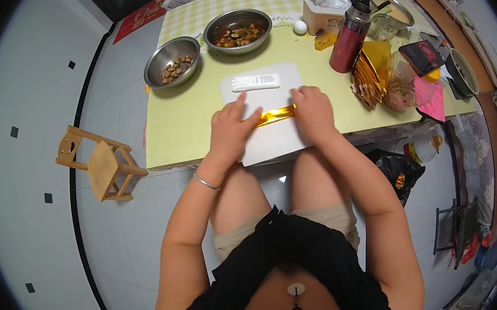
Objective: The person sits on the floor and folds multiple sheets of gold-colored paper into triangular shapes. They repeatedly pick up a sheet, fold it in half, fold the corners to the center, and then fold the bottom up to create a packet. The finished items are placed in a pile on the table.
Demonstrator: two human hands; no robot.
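A shiny gold foil strip (276, 116), narrow and apparently folded, lies across a white sheet of paper (271, 142) at the table's near edge. My left hand (229, 127) grips its left end, thumb resting along the foil and index finger pointing forward. At the other end, my right hand (315, 113) has its fingers curled down on the strip. Just beyond the foil, a white remote-like device (255, 82) with printing lies on the paper, close to my left fingertip. The undersides of both hands are hidden.
Steel bowls of nuts (159, 65) and food in liquid (213, 37) stand behind left. A white egg (299, 27), tissue box (313, 14), red flask (346, 47) and stacked gold foil (368, 80) are right. A small wooden chair (105, 169) stands left on the floor.
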